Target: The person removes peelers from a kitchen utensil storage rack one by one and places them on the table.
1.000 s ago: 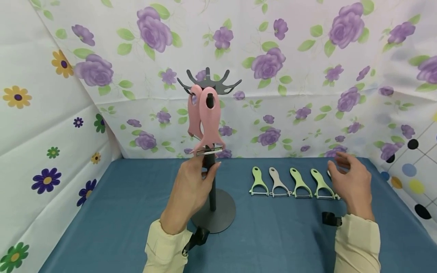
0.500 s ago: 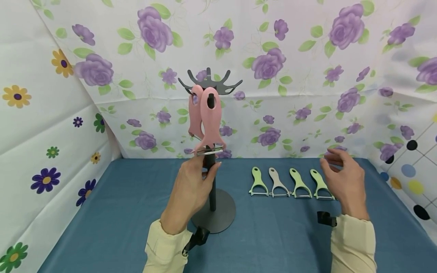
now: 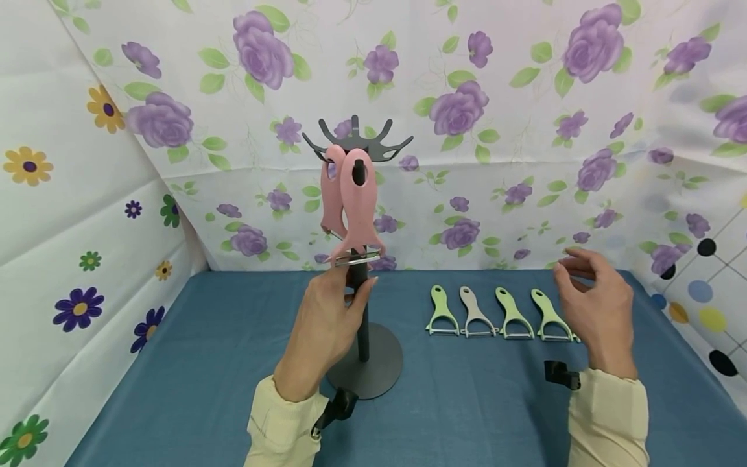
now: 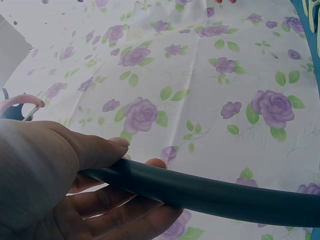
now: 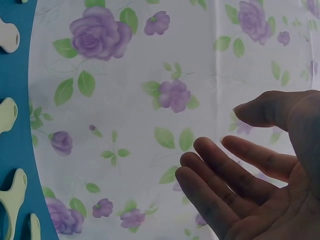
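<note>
My left hand [image 3: 323, 324] grips the black pole [image 4: 215, 197] of an upright stand with a round base [image 3: 385, 363] and curved hooks [image 3: 388, 152] on top. Two pink peelers [image 3: 360, 201] hang from the hooks just above that hand, handles up and blades down. Over on the right, my right hand [image 3: 598, 311] hovers with relaxed, slightly bent fingers and holds nothing, as the right wrist view also shows. Beside it lies a row of peelers: a green peeler [image 3: 548, 314] nearest, then another green peeler [image 3: 512, 311], a pale peeler [image 3: 475, 311] and a further green peeler [image 3: 441, 310].
A blue cloth [image 3: 455, 402] covers the table. Behind it rises a floral sheet [image 3: 519, 214], with a flowered white sheet [image 3: 87, 259] at the left and a dotted, tiled-pattern sheet [image 3: 709, 292] at the right. In the right wrist view, peeler handles [image 5: 15, 192] show at the left edge.
My right hand shifts slightly left, then back a little to the right above the row's right end. The left hand, stand and peelers stay put.
</note>
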### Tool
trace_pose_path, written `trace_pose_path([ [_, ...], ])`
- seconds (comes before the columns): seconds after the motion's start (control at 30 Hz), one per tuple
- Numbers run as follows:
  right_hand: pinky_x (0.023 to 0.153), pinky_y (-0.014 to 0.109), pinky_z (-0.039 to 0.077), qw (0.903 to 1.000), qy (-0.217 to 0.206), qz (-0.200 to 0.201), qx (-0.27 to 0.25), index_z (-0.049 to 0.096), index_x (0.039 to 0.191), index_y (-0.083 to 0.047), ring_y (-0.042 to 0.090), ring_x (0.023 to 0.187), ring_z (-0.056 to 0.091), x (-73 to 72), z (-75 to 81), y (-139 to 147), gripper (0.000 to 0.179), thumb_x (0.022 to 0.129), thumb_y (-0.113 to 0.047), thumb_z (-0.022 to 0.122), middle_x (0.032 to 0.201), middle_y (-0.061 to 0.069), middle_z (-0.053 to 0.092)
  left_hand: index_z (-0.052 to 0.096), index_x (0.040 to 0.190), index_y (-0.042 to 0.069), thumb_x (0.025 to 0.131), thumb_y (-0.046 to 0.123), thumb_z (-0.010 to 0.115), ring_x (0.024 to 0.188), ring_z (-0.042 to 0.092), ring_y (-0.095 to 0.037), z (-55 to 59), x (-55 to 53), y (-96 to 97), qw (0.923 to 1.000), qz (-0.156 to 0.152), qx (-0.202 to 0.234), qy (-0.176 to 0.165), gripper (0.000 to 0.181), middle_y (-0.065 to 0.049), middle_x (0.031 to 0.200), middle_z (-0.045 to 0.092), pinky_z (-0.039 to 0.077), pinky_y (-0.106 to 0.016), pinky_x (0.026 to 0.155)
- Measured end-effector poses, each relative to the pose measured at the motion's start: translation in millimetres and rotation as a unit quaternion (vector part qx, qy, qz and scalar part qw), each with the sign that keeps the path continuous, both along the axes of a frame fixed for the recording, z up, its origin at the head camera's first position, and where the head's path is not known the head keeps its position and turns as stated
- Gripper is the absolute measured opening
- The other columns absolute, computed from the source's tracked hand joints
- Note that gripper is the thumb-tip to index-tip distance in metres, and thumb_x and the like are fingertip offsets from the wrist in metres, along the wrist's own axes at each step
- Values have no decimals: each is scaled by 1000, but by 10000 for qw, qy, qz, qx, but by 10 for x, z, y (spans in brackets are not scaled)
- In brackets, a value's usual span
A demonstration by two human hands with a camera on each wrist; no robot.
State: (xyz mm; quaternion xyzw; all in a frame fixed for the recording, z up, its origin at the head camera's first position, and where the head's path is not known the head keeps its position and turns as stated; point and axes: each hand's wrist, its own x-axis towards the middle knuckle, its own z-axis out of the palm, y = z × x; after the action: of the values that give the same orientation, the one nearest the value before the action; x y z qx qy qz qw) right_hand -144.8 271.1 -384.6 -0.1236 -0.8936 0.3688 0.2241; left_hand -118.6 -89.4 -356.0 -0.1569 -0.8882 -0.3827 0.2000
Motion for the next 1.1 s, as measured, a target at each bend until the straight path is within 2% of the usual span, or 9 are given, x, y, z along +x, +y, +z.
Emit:
trace_pose_path([
  [0.27, 102, 60, 51, 10000, 46, -25, -71, 50, 151, -20, 41, 125, 63, 13, 27, -20, 49, 106, -38, 52, 140, 15, 63, 63, 117, 5, 100, 17, 68, 88, 76, -23, -4, -12, 7, 9999, -46, -13, 93, 22, -12, 103, 72, 64, -37, 77],
  [0.53, 103, 55, 52, 9997, 205, -121, -59, 53, 149, -22, 35, 123, 65, 33, 78, -80, 47, 105, -40, 54, 136, 11, 66, 63, 118, 6, 100, 17, 68, 88, 76, -22, -5, -9, 4, 10000, -38, 7, 62, 22, -12, 103, 72, 64, -36, 78],
  [0.8, 103, 55, 52, 9988, 470, 97, -31, 55, 147, -21, 35, 123, 63, 58, 116, -159, 45, 105, -37, 56, 134, 14, 67, 65, 115, 3, 101, 18, 67, 88, 76, -23, -7, -3, -5, 10000, -5, -5, 19, 21, -12, 101, 72, 64, -36, 77],
  [1.1, 104, 53, 52, 9989, 467, -4, -4, 56, 147, -22, 30, 123, 64, 74, 134, -144, 44, 105, -36, 56, 133, 10, 68, 66, 113, 3, 100, 18, 68, 86, 76, -22, -11, -5, 3, 9999, -14, -42, 100, 20, -12, 100, 72, 64, -35, 76],
])
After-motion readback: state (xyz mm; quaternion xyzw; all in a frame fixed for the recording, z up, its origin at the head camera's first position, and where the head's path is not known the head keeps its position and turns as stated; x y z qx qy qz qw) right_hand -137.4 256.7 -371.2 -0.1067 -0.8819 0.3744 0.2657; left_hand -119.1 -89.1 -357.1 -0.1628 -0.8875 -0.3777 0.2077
